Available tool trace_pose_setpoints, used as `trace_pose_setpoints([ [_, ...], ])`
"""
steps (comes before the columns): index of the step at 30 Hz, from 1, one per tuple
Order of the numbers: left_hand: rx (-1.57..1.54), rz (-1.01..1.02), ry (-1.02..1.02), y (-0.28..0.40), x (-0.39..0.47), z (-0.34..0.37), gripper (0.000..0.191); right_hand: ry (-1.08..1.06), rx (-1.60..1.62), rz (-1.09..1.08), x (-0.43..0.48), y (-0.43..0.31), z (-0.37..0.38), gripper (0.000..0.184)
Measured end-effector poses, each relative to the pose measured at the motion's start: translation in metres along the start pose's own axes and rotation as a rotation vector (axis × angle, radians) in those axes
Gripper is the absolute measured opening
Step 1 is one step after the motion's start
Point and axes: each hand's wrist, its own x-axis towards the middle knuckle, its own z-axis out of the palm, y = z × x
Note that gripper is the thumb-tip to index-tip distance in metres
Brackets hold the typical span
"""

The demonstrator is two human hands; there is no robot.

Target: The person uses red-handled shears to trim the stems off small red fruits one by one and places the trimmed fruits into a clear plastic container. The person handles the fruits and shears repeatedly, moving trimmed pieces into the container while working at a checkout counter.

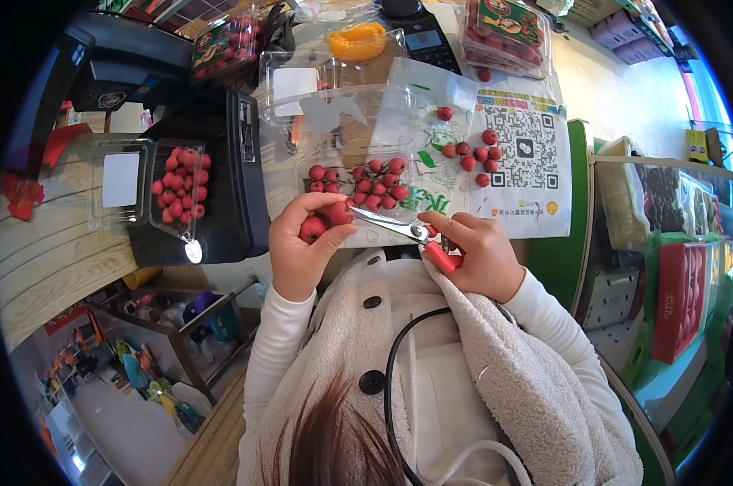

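Note:
Two red hawthorn berries are held in my left hand, the upper one between thumb and forefinger. My right hand grips red-handled scissors by the loops. The scissor tips meet the upper berry at its end; whether the blades are parted is hard to tell. Just beyond my hands, a clear plastic clamshell box lies with its lid raised, holding hawthorn berries, some on dark stems. Several loose berries rest to the right on a printed plastic bag and a sheet bearing a printed code.
Another open clamshell of berries sits at left on a black machine. Filled, labelled boxes stand at the back right, with one at the back left. Behind are an orange foam net and a black keypad device.

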Motion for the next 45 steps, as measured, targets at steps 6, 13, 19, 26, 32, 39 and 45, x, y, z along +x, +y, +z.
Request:
trace_pose_setpoints([
  [6,0.32,0.247,0.109,0.0,-0.001,0.011,0.04,0.015,0.0,-0.008,-0.001,0.001,0.0,0.046],
  [13,0.387,0.284,0.138,0.001,-0.001,0.016,0.04,0.022,0.001,-0.019,-0.002,0.003,0.002,0.046],
  [19,0.365,0.282,0.136,-0.003,-0.002,0.015,0.04,0.015,-0.003,-0.021,-0.003,0.004,0.002,0.045],
  [26,0.348,0.302,0.138,-0.001,-0.005,0.015,0.038,0.069,0.118,0.064,-0.003,0.003,0.004,0.049],
  [32,0.113,0.206,0.12,-0.002,-0.009,0.016,0.036,0.015,0.141,0.155,-0.003,0.001,0.0,0.055],
  [39,0.244,0.221,0.45,0.024,-0.004,-0.032,0.029,0.065,0.156,0.168,-0.003,0.003,0.004,0.052],
  [45,1.231,0.132,0.554,0.044,0.039,-0.167,0.029,0.082,0.157,0.198,-0.002,0.005,0.002,0.052],
])
